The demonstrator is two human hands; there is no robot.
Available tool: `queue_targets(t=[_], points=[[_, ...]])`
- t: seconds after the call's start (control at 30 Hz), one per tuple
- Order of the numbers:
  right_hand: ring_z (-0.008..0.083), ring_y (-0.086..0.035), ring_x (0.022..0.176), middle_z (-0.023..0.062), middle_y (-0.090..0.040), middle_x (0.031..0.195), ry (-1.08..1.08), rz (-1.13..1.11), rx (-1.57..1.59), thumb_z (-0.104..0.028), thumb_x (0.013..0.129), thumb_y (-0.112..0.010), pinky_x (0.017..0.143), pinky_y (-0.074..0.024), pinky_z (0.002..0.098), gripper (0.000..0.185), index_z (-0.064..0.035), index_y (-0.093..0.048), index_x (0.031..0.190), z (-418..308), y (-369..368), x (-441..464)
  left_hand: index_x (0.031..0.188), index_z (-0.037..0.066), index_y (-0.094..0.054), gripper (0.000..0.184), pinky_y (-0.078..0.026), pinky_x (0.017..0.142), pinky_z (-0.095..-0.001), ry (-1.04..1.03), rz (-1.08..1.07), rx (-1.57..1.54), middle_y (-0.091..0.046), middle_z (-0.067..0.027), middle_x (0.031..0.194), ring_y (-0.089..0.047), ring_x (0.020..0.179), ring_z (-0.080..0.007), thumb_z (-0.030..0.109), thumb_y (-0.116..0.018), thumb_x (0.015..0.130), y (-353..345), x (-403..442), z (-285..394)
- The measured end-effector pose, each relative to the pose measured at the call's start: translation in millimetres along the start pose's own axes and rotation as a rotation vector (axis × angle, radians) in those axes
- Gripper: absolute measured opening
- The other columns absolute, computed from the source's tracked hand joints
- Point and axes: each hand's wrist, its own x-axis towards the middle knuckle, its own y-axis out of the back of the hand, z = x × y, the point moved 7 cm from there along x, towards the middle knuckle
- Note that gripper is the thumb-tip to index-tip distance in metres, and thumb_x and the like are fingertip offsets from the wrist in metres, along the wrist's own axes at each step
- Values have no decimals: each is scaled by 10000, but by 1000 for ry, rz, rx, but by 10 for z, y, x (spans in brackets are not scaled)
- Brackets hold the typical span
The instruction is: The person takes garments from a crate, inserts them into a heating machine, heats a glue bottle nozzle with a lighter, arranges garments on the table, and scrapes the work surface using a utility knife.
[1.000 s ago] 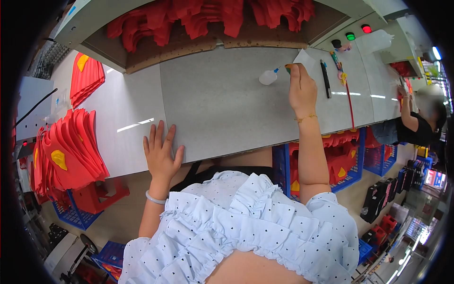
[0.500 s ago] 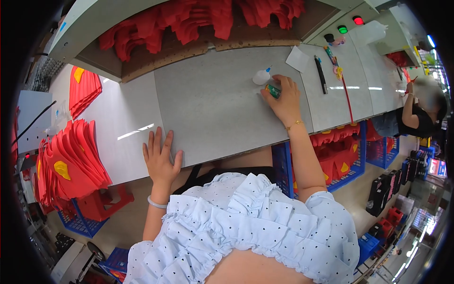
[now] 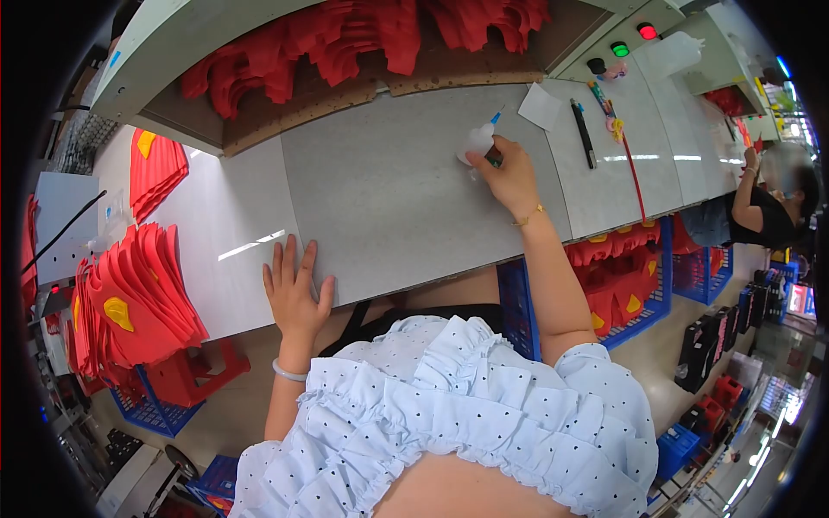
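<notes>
We've got a pale workbench (image 3: pixel 237 194) here with a darker grey panel (image 3: pixel 380 194) across the middle, and our left hand (image 3: pixel 297 289) lies flat, fingers spread, near its front left corner. On the right, we've got a white paper square (image 3: pixel 541 106), a black pen (image 3: pixel 583 134) and a red cord (image 3: pixel 634 177). Back left, there's a red stack (image 3: pixel 159 175) with a yellow patch.

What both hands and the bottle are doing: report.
Left hand flat on table, fingers spread. Right hand at white bottle, grip unclear. Green item close by, mostly hidden by right hand.
</notes>
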Motion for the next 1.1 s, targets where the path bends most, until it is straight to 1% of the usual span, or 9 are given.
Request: queue_targets(t=[0.07, 0.37, 0.47, 0.63, 0.73, 0.77, 0.87, 1.0, 1.1], points=[[253, -538, 709, 148, -605, 735, 42, 25, -13, -282, 733, -689, 636, -418, 332, 333, 16, -637, 873, -25, 32, -33, 1295, 201, -477, 563, -167, 1074, -499, 0, 2, 4, -342, -64, 1422, -270, 1333, -289, 271, -594, 748, -4, -2, 1], [246, -535, 708, 135, -598, 720, 60, 31, 2, -296, 735, -682, 644, -414, 341, 344, 7, -641, 892, -28, 84, -53, 1294, 202, -477, 560, -168, 1077, -493, -8, -6, 4, -346, -65, 1421, -275, 1332, -284, 266, -591, 749, 1, 5, 15], [246, -543, 694, 134, -598, 725, 58, 77, 36, -306, 731, -684, 629, -415, 341, 357, 8, -639, 896, -47, 194, -50, 1283, 201, -492, 546, -170, 1070, -494, -2, 3, 8, -353, -70, 1415, -271, 1331, -287, 312, -590, 758, -7, -2, 2], [245, -558, 681, 134, -597, 728, 1, 175, 38, -320, 724, -689, 619, -421, 343, 371, 12, -632, 879, 228, 478, 12, 1285, 199, -490, 543, -165, 1073, -489, -14, 4, 12, -349, -72, 1418, -267, 1334, -284, 308, -586, 761, -17, -7, 4], [258, -575, 681, 143, -604, 737, -109, 259, -140, -334, 721, -690, 630, -437, 345, 381, 17, -623, 852, 497, 700, 28, 1286, 198, -489, 542, -161, 1076, -487, -8, -5, 24, -348, -72, 1419, -266, 1334, -284, 302, -586, 762, -16, -8, 6], [258, -575, 681, 143, -604, 737, -109, 262, -143, -334, 721, -690, 630, -437, 345, 381, 17, -623, 852, 577, 745, 38, 1286, 198, -489, 542, -161, 1076, -487, -10, -4, 21, -348, -72, 1419, -266, 1334, -284, 302, -586, 762, -18, -7, 8], [283, -591, 707, 152, -618, 763, -91, 394, -383, -347, 723, -687, 654, -451, 350, 389, 14, -620, 852, 739, 932, 35, 1286, 195, -489, 543, -159, 1078, -483, -11, -6, 24, -347, -71, 1419, -264, 1335, -285, 297, -589, 762, -18, -6, 6], [301, -599, 740, 146, -633, 797, -150, 459, -483, -359, 724, -688, 675, -464, 365, 394, -5, -634, 888, 831, 1061, 30, 1293, 196, -477, 546, -174, 1072, -494, -18, 9, 20, -358, -67, 1413, -289, 1323, -292, 245, -581, 759, 6, 0, 32], [293, -598, 802, 127, -639, 846, -139, 487, -530, -366, 720, -692, 711, -465, 365, 400, -25, -640, 922, 848, 1082, 58, 1290, 195, -483, 546, -166, 1076, -487, -13, -4, 22, -348, -69, 1420, -275, 1331, -290, 271, -587, 759, -6, -1, 18]])
